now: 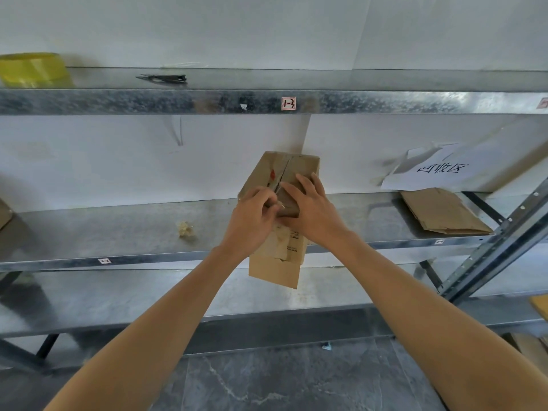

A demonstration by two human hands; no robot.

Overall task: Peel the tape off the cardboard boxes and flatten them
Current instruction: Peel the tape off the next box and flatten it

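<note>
A brown cardboard box [289,167] stands on the middle metal shelf [118,232], its near end hanging over the shelf's front edge. Clear tape runs along the seam on its top face. My left hand [252,221] is curled at the seam near the box's front, fingers pinching at the tape. My right hand [311,209] lies on the top of the box beside it, fingers spread and pressing down. A flap with a printed label [292,247] hangs below my hands.
A crumpled ball of tape [185,229] lies on the shelf to the left. Flattened cardboard [441,212] lies at the right under a paper sign [439,170]. On the upper shelf sit a yellow tape roll [32,69] and dark scissors [166,78].
</note>
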